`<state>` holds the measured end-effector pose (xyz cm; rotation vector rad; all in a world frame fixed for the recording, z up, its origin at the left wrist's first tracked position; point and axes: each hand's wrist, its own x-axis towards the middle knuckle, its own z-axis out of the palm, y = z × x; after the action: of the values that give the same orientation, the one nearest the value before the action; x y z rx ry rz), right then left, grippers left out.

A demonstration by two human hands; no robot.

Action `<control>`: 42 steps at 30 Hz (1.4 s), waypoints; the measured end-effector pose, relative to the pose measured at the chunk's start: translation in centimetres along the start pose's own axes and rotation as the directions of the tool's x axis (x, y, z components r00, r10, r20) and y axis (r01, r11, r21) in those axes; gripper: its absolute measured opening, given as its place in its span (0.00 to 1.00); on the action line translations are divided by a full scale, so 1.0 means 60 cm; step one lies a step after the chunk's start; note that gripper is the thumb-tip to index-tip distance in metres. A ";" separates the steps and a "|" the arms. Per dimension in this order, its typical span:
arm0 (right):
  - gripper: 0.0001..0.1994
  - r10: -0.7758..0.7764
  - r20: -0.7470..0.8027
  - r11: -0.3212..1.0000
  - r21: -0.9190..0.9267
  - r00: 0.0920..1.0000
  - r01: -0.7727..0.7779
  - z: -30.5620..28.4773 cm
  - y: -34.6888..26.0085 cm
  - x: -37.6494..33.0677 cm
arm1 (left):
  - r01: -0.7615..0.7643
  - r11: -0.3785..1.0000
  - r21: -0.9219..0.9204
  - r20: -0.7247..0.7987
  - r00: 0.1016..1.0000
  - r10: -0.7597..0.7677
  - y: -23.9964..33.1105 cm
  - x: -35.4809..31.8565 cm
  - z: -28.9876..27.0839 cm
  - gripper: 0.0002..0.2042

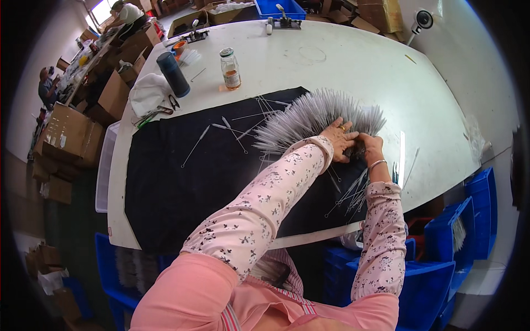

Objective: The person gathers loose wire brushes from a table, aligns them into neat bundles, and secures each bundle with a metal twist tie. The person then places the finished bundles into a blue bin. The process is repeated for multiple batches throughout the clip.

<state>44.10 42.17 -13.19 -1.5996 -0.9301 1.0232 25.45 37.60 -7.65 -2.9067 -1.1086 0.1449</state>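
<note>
A large fanned pile of thin wire brushes [306,118] with pale bristles lies on a black cloth [182,182]. My left hand [339,139] rests on the near side of the pile, its fingers spread over the brushes. Close beside it, my right hand [371,144] is closed at the wire ends of the brushes; its fingertips are partly hidden. Loose brushes with looped wire handles [350,196] lie below the hands. Several more single brushes [196,144] are scattered on the cloth to the left.
On the white table [375,60] stand a dark cylindrical bottle [173,74] and a glass jar [231,69] with amber liquid. Snips [174,102] and a white cloth [149,94] lie at left; a white ruler [401,157] at right. Blue bins [450,231] flank me. Two people are in the background.
</note>
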 end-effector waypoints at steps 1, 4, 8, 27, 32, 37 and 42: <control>0.11 -0.037 -0.032 0.998 -0.046 0.999 0.036 -0.002 0.002 0.010 | -0.012 1.000 -0.002 -0.033 0.999 0.011 -0.002 0.004 0.002 0.36; 0.10 0.019 0.025 0.999 -0.032 1.000 -0.018 0.007 -0.036 -0.008 | -0.005 0.999 -0.037 0.017 1.000 0.006 -0.007 -0.009 -0.009 0.36; 0.08 0.082 0.060 0.996 -0.038 0.995 -0.080 -0.025 -0.063 -0.016 | -0.034 0.999 -0.030 -0.014 0.999 0.033 0.005 -0.003 -0.016 0.38; 0.05 0.129 0.335 0.991 -0.010 0.933 -0.133 -0.150 -0.232 -0.005 | 0.014 1.000 0.023 0.004 1.000 -0.014 0.006 -0.011 -0.016 0.41; 0.07 0.034 0.629 0.994 0.062 0.777 -0.094 -0.094 -0.247 -0.094 | -0.044 0.971 -0.234 -0.204 0.979 -0.004 -0.010 -0.043 -0.044 0.33; 0.09 0.108 0.696 0.994 -0.099 0.710 -0.054 0.003 -0.245 -0.223 | 0.037 0.992 0.121 -0.772 0.632 0.071 0.016 -0.200 -0.083 0.24; 0.06 -0.081 0.950 0.992 0.048 0.300 0.116 0.100 -0.198 -0.368 | 0.079 0.962 0.261 -0.752 0.642 0.151 0.047 -0.339 -0.095 0.19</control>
<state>29.66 26.50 1.33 -0.7521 -1.8143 1.9482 12.79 21.98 -0.55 -2.2980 -0.7686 -0.8118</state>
